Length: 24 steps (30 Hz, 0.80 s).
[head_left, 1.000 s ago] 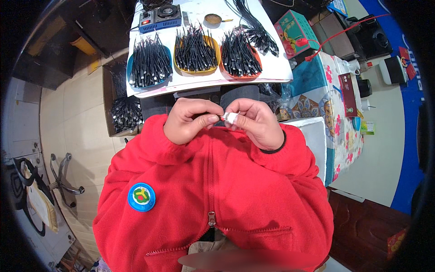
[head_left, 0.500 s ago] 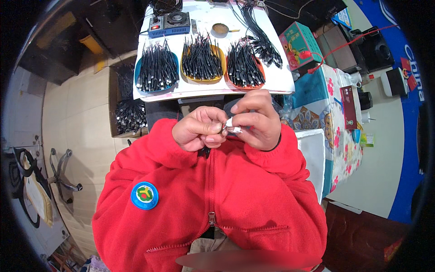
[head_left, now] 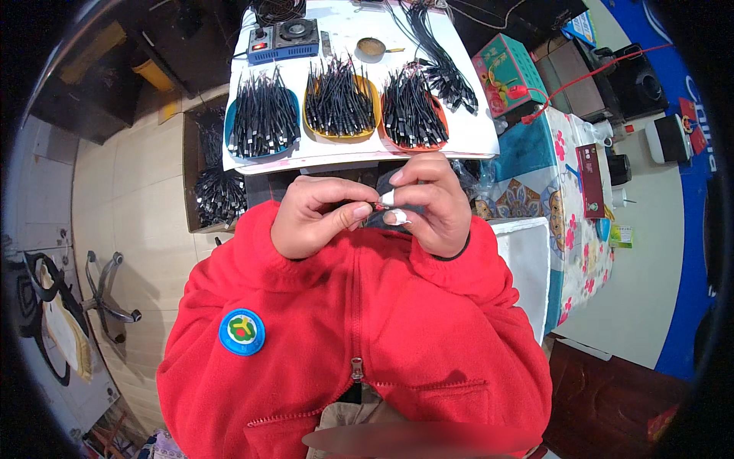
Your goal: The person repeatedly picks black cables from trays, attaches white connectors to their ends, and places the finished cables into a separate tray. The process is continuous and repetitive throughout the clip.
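Observation:
In front of my chest, my left hand (head_left: 317, 216) is closed, pinching a thin black cable between thumb and forefinger. The cable's end (head_left: 378, 206) shows short reddish wires poking out past the fingertips. My right hand (head_left: 434, 205) faces it from the right, with white wrapping on the thumb tip and forefinger tip. Those two tips are parted, the forefinger right beside the wire ends; whether it touches them is too small to tell. Most of the cable is hidden by my left hand.
Ahead on the white table (head_left: 336, 153), a blue tray (head_left: 296, 138), a yellow tray (head_left: 375, 115) and an orange tray (head_left: 442, 139) hold black cables. Behind them are a blue-based device (head_left: 284, 52), a small pan (head_left: 371, 48) and more cables (head_left: 451, 80). A cable-filled box (head_left: 218, 195) stands left.
My left hand's fingers have straightened into a flatter pinch, showing the reddish wires. My right thumb and forefinger have moved apart from each other.

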Tool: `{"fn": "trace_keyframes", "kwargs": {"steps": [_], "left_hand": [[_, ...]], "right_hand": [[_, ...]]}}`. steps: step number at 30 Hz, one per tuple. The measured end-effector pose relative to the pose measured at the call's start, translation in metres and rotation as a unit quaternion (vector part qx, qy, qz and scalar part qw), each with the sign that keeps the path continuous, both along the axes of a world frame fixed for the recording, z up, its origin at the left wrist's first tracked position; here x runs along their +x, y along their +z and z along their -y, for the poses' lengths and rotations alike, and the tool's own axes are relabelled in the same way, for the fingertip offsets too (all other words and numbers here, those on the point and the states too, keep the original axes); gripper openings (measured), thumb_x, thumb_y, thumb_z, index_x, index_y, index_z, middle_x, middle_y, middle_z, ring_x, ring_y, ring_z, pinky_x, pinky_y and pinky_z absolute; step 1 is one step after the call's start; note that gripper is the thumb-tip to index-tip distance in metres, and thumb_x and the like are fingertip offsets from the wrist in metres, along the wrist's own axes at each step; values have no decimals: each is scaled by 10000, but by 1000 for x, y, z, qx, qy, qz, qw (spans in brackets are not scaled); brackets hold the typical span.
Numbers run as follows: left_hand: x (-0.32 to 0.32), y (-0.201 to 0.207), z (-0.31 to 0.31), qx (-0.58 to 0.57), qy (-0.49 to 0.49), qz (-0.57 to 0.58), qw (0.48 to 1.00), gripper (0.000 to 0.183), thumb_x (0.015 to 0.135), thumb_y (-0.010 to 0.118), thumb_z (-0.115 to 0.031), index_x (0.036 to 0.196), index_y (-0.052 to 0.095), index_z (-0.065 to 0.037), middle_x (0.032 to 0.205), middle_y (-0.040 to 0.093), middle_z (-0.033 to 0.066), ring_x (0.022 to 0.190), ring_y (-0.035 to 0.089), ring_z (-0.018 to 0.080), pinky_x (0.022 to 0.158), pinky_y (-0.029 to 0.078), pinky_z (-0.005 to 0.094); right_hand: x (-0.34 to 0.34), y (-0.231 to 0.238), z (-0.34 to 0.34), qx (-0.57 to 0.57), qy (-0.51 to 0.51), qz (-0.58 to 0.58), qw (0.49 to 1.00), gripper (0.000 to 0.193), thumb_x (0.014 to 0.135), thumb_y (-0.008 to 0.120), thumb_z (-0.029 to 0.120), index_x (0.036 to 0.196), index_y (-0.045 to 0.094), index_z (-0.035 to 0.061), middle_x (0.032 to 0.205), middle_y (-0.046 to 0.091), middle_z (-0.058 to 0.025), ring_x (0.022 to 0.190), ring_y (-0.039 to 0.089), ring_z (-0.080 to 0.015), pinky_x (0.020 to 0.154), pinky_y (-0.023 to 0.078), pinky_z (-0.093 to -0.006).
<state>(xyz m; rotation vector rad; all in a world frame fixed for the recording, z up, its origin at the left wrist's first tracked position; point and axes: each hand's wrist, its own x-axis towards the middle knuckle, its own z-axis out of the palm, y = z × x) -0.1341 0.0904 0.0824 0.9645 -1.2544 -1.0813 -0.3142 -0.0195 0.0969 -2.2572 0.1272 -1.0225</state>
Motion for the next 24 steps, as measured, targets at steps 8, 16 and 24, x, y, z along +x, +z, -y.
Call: {"fn": "trace_keyframes", "kwargs": {"steps": [8, 16, 24], "left_hand": [[-3, 0, 8, -26, 74, 104, 991, 114, 847, 624, -25, 944, 669, 14, 726, 647, 81, 604, 595, 116, 532, 456, 239], [-9, 25, 17, -98, 227, 251, 936, 135, 774, 679, -25, 901, 641, 1, 764, 651, 113, 643, 639, 228, 572, 486, 298], [38, 114, 70, -107, 221, 387, 889, 108, 769, 683, -6, 869, 641, -7, 746, 641, 100, 641, 636, 215, 583, 482, 260]], "right_hand": [[14, -6, 2, -41, -79, 38, 995, 192, 655, 707, 26, 824, 629, 75, 924, 585, -54, 873, 529, -247, 789, 425, -350], [3, -13, 26, 19, -155, 57, 986, 425, 736, 745, 223, 1076, 574, 32, 1072, 560, -110, 949, 513, -253, 772, 434, -333], [15, -69, 37, 219, 92, -140, 961, 136, 865, 561, 93, 970, 626, 36, 893, 629, -107, 851, 607, -265, 759, 473, -341]]}}
